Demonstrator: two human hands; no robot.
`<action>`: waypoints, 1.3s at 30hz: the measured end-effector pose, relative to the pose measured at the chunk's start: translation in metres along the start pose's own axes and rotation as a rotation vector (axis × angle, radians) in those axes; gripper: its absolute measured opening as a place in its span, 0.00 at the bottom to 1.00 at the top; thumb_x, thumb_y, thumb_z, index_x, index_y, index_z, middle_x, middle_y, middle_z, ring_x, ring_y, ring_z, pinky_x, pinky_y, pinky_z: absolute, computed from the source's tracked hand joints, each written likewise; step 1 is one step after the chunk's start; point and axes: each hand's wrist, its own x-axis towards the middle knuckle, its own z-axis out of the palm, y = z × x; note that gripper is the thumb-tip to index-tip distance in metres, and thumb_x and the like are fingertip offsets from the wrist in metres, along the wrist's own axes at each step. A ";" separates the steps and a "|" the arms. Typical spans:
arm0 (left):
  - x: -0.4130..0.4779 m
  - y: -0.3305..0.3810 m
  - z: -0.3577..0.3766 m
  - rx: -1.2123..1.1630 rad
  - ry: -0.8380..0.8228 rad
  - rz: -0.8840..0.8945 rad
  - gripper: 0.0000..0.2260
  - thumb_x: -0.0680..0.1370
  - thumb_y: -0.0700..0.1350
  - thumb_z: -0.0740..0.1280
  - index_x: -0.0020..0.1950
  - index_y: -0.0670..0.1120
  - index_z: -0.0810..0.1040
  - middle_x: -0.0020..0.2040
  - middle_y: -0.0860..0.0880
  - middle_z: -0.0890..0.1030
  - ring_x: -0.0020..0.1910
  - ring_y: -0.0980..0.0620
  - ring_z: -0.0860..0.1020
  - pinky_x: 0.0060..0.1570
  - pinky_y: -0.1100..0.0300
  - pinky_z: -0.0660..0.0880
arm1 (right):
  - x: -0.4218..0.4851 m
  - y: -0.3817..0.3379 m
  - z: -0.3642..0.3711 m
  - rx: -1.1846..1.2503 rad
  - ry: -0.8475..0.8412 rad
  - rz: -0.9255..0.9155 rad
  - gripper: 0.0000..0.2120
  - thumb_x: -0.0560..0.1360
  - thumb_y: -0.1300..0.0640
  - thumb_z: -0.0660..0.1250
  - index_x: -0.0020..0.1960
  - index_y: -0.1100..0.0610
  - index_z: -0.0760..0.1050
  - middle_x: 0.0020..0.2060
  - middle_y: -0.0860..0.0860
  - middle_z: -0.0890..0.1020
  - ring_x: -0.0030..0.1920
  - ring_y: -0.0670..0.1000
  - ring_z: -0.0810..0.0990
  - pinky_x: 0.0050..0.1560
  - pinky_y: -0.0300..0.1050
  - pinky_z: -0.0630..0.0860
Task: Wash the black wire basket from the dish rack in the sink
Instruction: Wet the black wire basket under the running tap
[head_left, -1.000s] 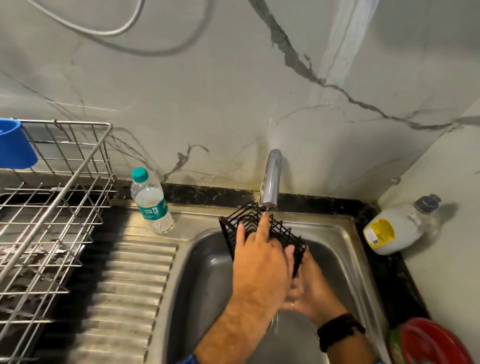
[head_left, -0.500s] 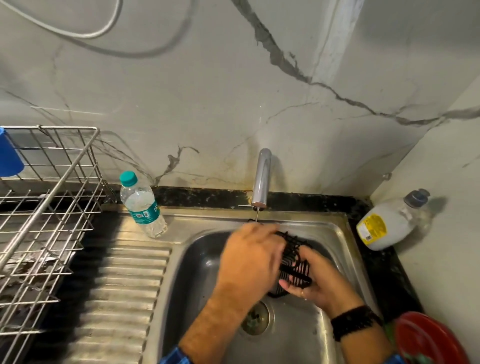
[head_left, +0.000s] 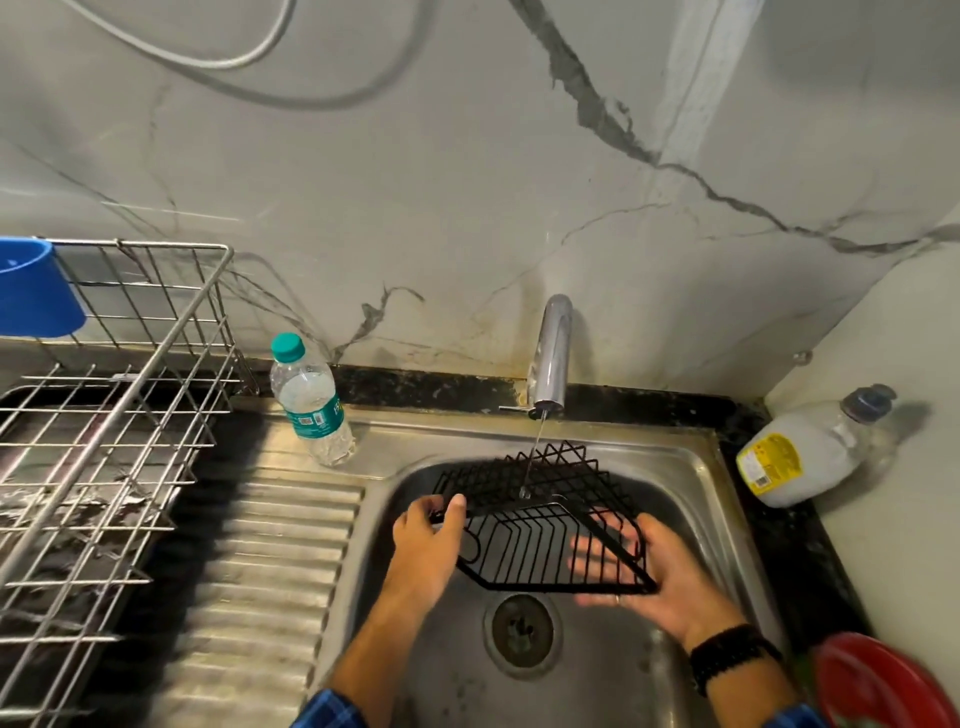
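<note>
The black wire basket (head_left: 540, 525) is held over the steel sink (head_left: 691, 467), under a thin stream of water from the tap (head_left: 551, 353). My left hand (head_left: 428, 545) grips its left corner, thumb on top. My right hand (head_left: 649, 566) lies flat under the basket's right side, its blurred fingers spread behind the wires. The drain (head_left: 522, 629) shows below the basket.
A metal dish rack (head_left: 104, 415) with a blue cup (head_left: 34, 291) stands at the left, beside the ribbed drainboard (head_left: 270, 571). A water bottle (head_left: 311, 400) stands at the sink's back left corner. A white detergent bottle (head_left: 810, 452) lies at right; a red bowl (head_left: 878, 686) is at bottom right.
The basket has been turned and opened out wide under the tap. My left hand moved from on top of it to its left corner; my right hand now spreads beneath it.
</note>
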 end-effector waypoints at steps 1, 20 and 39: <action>0.003 0.000 -0.001 -0.061 0.008 -0.026 0.23 0.79 0.63 0.64 0.65 0.47 0.72 0.65 0.46 0.74 0.58 0.48 0.75 0.57 0.57 0.68 | 0.005 0.001 -0.004 -0.010 0.004 0.005 0.20 0.82 0.46 0.53 0.60 0.57 0.78 0.54 0.64 0.83 0.58 0.66 0.79 0.66 0.74 0.65; -0.021 0.056 0.007 -0.393 -0.136 0.138 0.12 0.84 0.51 0.61 0.55 0.44 0.80 0.42 0.47 0.84 0.30 0.56 0.75 0.33 0.63 0.74 | -0.006 0.005 -0.016 -0.308 0.693 -0.793 0.26 0.81 0.40 0.58 0.68 0.57 0.74 0.64 0.55 0.78 0.66 0.57 0.75 0.65 0.44 0.69; -0.043 0.054 -0.039 0.068 0.049 0.306 0.21 0.84 0.58 0.57 0.75 0.52 0.70 0.67 0.53 0.77 0.67 0.54 0.74 0.67 0.57 0.68 | 0.018 0.022 0.044 0.018 0.191 -0.562 0.13 0.82 0.54 0.63 0.64 0.45 0.77 0.61 0.50 0.83 0.59 0.52 0.83 0.58 0.51 0.78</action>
